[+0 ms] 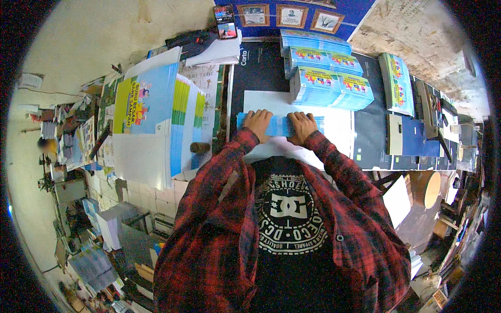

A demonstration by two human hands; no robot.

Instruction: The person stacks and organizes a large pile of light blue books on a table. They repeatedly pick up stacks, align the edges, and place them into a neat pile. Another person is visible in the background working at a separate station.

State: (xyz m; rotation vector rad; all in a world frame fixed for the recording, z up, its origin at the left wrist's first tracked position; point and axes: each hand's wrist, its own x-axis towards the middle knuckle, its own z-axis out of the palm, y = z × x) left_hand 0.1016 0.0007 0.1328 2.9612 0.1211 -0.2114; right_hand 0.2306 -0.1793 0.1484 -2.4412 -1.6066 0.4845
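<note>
A stack of blue booklets (280,126) stands on a white sheet (336,125) in front of me, its page edges facing up. My left hand (258,124) grips the stack towards its left end, fingers curled over the far side. Towards its right end my right hand (302,127) holds the same stack in the same way. A short part of the stack shows between my hands, and its ends stick out past them. My palms hide the rest.
Beyond my hands stand piles of blue booklets with colourful covers (334,86). More covers (397,83) lie at the right, near a dark blue folder-like item (412,136). Large printed sheets (148,104) are piled high at my left. A phone (225,23) leans at the back.
</note>
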